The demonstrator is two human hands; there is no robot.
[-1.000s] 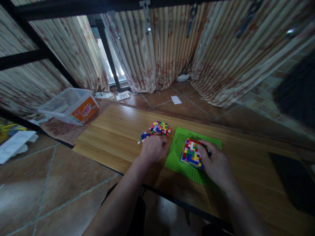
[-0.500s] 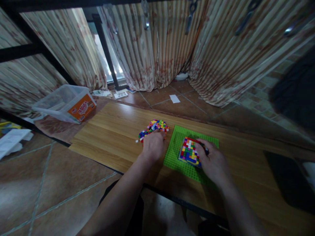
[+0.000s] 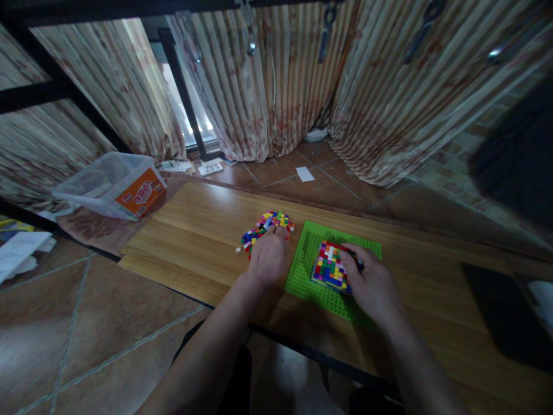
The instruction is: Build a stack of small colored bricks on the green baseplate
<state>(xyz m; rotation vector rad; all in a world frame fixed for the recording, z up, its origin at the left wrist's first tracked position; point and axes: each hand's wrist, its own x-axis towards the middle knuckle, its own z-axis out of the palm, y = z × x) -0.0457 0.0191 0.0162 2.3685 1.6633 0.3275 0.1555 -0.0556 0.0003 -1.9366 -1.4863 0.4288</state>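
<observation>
My left hand [image 3: 268, 252] reaches into a loose pile of small multicoloured building bricks [image 3: 270, 220]. Its fingertips point down and bunch together among the pieces; whether a brick is between them I cannot make out. To the right lies a green studded baseplate [image 3: 301, 271]. On it sits a squarish block of building bricks [image 3: 330, 265], its top a patchwork of red, white, yellow, blue and green. My right hand [image 3: 369, 279] grips this block from its right side, thumb over the top, hiding its right part.
The bricks and baseplate rest on a long wooden table [image 3: 190, 230]. A dark flat mat [image 3: 496, 305] lies at its right end. Beyond the left end stands a clear plastic bin [image 3: 112, 184] with an orange label. Striped curtains [image 3: 294, 86] hang behind, and a black bar [image 3: 129, 11] crosses the top.
My left hand has shifted slightly up within the brick pile, its fingers reaching further out. My right hand keeps its hold on the block. The view has turned a little.
</observation>
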